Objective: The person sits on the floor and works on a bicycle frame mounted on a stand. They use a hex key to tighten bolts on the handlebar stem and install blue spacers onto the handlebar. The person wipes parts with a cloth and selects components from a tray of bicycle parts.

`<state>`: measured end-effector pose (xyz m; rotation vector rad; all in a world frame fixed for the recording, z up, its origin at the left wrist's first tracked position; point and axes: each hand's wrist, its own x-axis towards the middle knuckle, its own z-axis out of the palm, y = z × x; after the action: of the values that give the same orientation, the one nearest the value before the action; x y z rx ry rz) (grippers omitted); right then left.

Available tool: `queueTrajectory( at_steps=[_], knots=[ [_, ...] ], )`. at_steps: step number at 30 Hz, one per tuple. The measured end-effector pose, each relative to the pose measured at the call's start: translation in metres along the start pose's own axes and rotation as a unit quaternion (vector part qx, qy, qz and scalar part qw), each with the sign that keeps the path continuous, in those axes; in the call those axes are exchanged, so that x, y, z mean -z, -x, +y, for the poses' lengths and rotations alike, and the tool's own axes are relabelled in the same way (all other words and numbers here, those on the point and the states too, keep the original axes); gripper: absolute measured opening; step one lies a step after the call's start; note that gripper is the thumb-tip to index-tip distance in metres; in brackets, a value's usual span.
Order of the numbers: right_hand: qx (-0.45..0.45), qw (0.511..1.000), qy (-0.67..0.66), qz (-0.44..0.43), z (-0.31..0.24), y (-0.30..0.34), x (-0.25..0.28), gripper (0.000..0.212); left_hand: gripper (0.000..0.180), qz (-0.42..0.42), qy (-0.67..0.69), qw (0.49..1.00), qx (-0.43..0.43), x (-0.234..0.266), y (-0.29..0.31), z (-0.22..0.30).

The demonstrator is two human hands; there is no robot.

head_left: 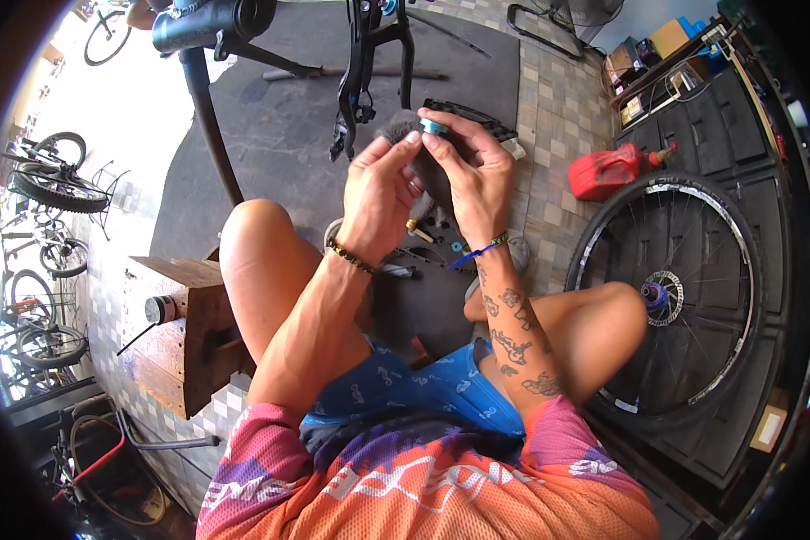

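Observation:
In front of me, both hands meet just below the black bicycle frame (pixel 369 63). My left hand (pixel 376 191) is closed with a dark grey rag (pixel 399 126) pinched between thumb and fingers. Between the thumb and fingertips of my right hand (pixel 477 166) is a small blue metal ring-shaped part (pixel 433 127), touching the rag's edge. More of the dark cloth hangs below the hands. On the floor underneath lie a brass-coloured piece (pixel 419 231) and several small parts, partly hidden by my wrists.
A bicycle wheel (pixel 754 270) leans at my right, beside a red fuel can (pixel 603 173). To the left stand a wooden stool (pixel 189 346) and a repair stand's dark post (pixel 209 126). A black mat (pixel 189 207) covers the floor ahead. Several bicycles (pixel 58 184) line the far left.

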<state>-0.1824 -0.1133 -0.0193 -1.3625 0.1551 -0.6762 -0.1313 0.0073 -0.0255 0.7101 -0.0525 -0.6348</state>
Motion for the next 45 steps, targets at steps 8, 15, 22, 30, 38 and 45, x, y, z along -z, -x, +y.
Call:
queueTrajectory(
  at_steps=[8, 15, 22, 30, 38, 45],
  knots=[
    [0.159, 0.911, 0.378, -0.045, -0.03, -0.017, 0.018, 0.025, 0.018, 0.016, -0.476, 0.846, -0.24, -0.003, -0.007, 0.006],
    [0.071, 0.974, 0.216, 0.001, -0.016, -0.012, 0.013, 0.027, 0.01, 0.049, -0.092, 0.992, -0.075, -0.015, -0.004, 0.002],
    [-0.046, 0.997, -0.055, 0.011, -0.001, -0.004, -0.001, 0.03, 0.009, 0.02, -0.12, 0.99, 0.076, -0.007, -0.003, -0.002],
    [-0.042, 0.998, 0.037, -0.002, 0.005, -0.006, 0.032, 0.028, 0.011, 0.045, -0.132, 0.988, -0.06, -0.01, 0.002, 0.011],
    [0.079, 0.944, 0.32, -0.012, -0.005, 0.0, 0.029, 0.022, 0.012, 0.026, -0.441, 0.881, -0.168, 0.003, -0.006, -0.001],
    [0.102, 0.931, 0.349, -0.038, -0.01, -0.001, 0.032, 0.024, 0.018, -0.006, -0.424, 0.873, -0.241, -0.006, 0.0, -0.005]
  ],
)
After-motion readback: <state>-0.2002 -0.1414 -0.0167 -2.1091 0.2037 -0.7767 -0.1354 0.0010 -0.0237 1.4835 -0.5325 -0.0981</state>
